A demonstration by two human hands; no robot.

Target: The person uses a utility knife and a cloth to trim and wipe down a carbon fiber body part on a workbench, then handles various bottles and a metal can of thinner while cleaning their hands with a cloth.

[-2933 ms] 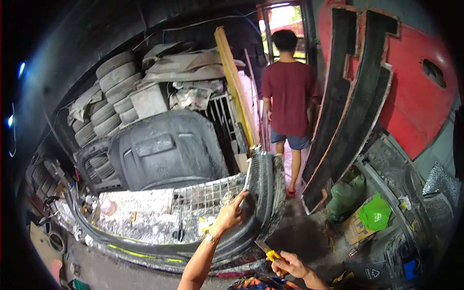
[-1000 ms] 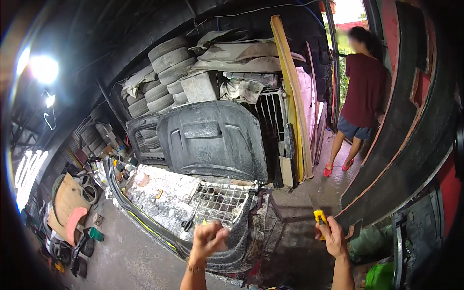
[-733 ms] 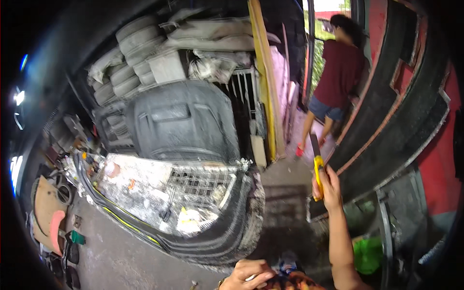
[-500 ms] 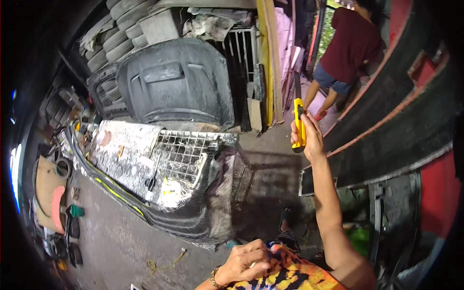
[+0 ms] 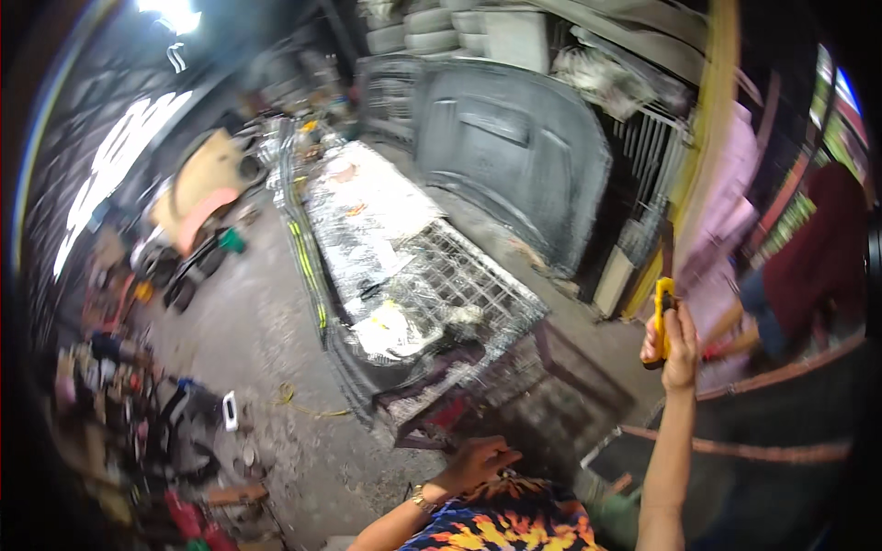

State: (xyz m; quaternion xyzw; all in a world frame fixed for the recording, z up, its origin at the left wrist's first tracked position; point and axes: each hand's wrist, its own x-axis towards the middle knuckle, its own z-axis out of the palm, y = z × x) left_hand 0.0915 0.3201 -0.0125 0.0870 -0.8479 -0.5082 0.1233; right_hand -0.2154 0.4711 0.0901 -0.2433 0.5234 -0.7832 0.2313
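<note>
My right hand (image 5: 678, 340) grips a yellow utility knife (image 5: 663, 308), its long blade pointing upward, held out to the right of a white-streaked worktable. My left hand (image 5: 475, 464) is low in the middle, just above my patterned shirt (image 5: 514, 523), fingers curled; whatever they may hold is hidden. The worktable (image 5: 514, 309) has a wire grid, black scissors (image 5: 371, 290) and crumpled pale material on top. A curved black part with yellow strips (image 5: 312, 280) runs along its left side.
A black hood panel (image 5: 514, 174) leans against stacked tires and boards behind the table. A person in maroon (image 5: 808, 257) bends near the bright doorway at right. Long black panels (image 5: 753, 413) lie at lower right. Clutter, including a tan board (image 5: 197, 174), lines the left floor.
My view has turned left and downward. My left hand has dropped from the curved part to my shirt. The knife in my right hand has been raised. The co-worker has moved and bent over.
</note>
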